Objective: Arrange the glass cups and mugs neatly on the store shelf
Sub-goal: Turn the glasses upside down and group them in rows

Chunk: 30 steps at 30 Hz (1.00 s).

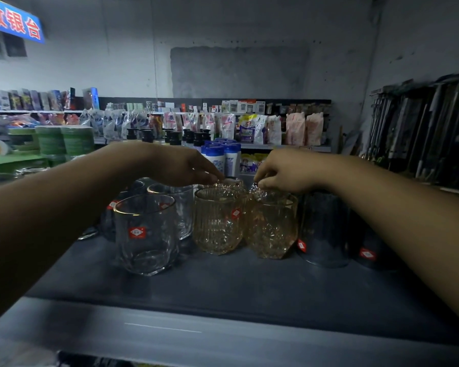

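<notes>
Your right hand (284, 170) pinches the back rim of the right amber ribbed glass cup (272, 226). The cup stands upright on the dark grey shelf (223, 287), touching the left amber ribbed glass cup (217, 221). Your left hand (186, 165) reaches a back-row glass (229, 182); I cannot tell whether it grips. A clear glass tumbler (146, 234) stands front left.
</notes>
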Each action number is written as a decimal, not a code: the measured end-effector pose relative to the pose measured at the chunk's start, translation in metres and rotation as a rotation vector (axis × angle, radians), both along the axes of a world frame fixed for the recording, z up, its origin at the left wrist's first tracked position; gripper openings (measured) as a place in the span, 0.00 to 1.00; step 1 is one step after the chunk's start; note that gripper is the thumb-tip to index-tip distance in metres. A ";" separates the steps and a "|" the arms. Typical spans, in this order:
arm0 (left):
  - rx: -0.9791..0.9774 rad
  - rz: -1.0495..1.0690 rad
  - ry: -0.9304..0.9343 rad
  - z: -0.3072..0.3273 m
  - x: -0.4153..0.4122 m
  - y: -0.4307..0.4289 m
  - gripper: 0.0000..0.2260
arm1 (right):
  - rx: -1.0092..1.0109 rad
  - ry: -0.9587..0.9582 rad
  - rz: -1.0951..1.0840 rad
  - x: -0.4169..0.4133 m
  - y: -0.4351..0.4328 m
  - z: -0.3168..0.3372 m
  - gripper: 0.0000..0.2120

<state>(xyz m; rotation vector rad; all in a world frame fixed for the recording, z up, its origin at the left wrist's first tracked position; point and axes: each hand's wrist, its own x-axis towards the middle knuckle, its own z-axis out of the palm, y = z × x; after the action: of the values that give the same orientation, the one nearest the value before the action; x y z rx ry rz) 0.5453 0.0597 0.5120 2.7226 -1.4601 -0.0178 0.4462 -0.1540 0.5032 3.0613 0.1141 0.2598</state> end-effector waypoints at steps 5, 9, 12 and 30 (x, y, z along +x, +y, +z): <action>-0.169 -0.114 0.051 0.000 -0.037 0.006 0.26 | 0.103 -0.095 0.072 -0.036 0.003 0.001 0.15; -0.030 -0.095 -0.045 -0.006 -0.063 0.005 0.31 | 0.073 -0.058 0.100 -0.068 0.010 -0.008 0.18; -0.073 -0.131 -0.169 -0.016 -0.074 -0.002 0.27 | 0.023 -0.162 0.149 -0.082 0.012 -0.025 0.15; -0.467 -0.060 -0.008 -0.060 -0.166 -0.011 0.24 | 0.431 -0.306 0.315 -0.151 0.018 -0.052 0.09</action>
<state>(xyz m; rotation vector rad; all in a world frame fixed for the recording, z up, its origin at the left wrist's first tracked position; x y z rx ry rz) 0.3788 0.0483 0.4516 2.3050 -1.3415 0.2928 0.2951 -0.1358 0.4507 3.3548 0.5962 0.8714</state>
